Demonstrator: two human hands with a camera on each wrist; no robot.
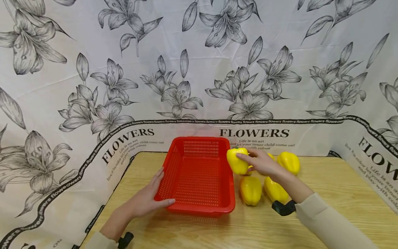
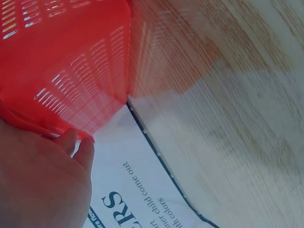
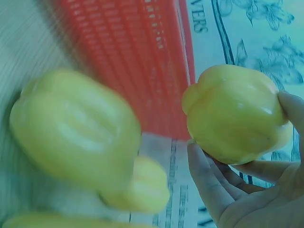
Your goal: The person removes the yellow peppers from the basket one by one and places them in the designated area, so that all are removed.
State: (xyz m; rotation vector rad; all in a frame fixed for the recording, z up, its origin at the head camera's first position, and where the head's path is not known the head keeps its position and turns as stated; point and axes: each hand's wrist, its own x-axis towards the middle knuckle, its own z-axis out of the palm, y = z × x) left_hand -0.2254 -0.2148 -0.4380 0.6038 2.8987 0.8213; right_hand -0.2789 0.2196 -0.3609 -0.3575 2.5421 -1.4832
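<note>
My right hand [image 1: 263, 163] grips a yellow bell pepper [image 1: 237, 162] between thumb and fingers, raised beside the right rim of a red plastic basket [image 1: 202, 209]. In the right wrist view the held pepper [image 3: 235, 114] has its far side uncovered, with the thumb on one side and the fingers beneath. My left hand [image 1: 145, 200] holds the basket at its near left corner, thumb on the front rim and fingers along the left side. Inside the basket only the perforated red floor shows. In the left wrist view, bent fingers [image 2: 84, 151] lie at the rim.
Several more yellow peppers lie right of the basket, among them a near one [image 1: 250, 191], one below my right wrist [image 1: 275, 191] and one at the back [image 1: 288, 162]; my hand partly hides others. A flower-printed cloth [image 1: 186, 133] stands behind the wooden table [image 1: 335, 193].
</note>
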